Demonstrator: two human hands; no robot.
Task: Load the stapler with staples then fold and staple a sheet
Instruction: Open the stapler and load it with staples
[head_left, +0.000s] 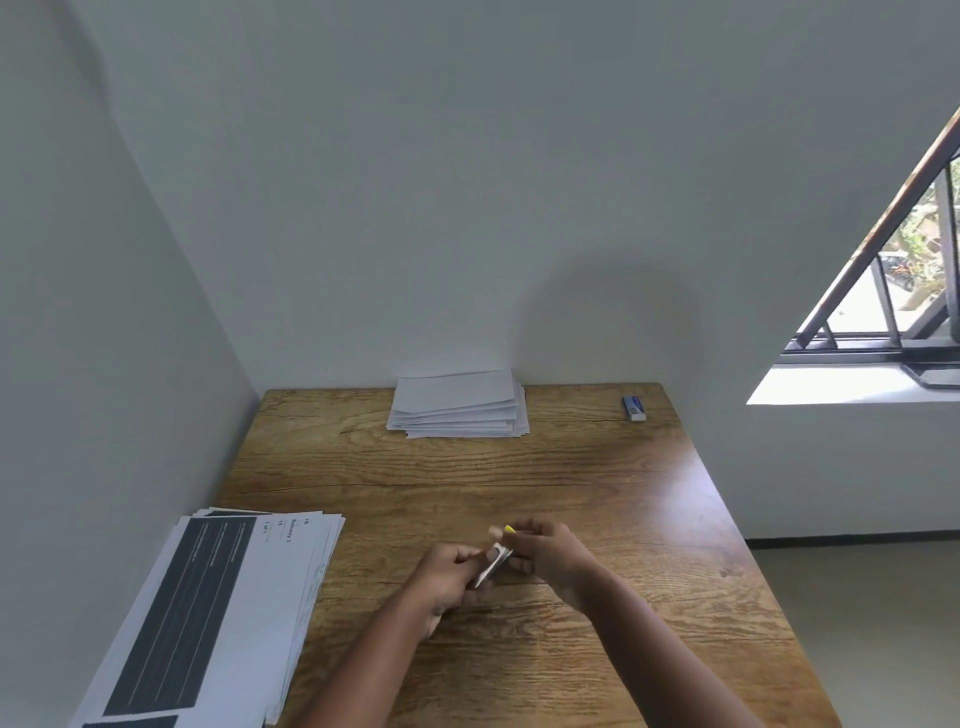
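Both hands meet over the middle of the wooden table (519, 467). My left hand (447, 574) grips the lower end of a small silver stapler (493, 564), which is tilted up to the right. My right hand (545, 551) pinches its upper end, where a yellow part (510, 529) sticks out above the fingers. Whether the stapler's top is lifted cannot be told. A stack of printed sheets (208, 613) with dark blocks lies at the table's left front. A small blue and white staple box (634, 408) rests at the far right corner.
A pile of folded white sheets (457, 405) sits at the back edge against the wall. Walls close off the table's left and far sides. A window (893, 291) opens on the right, beyond the table's right edge.
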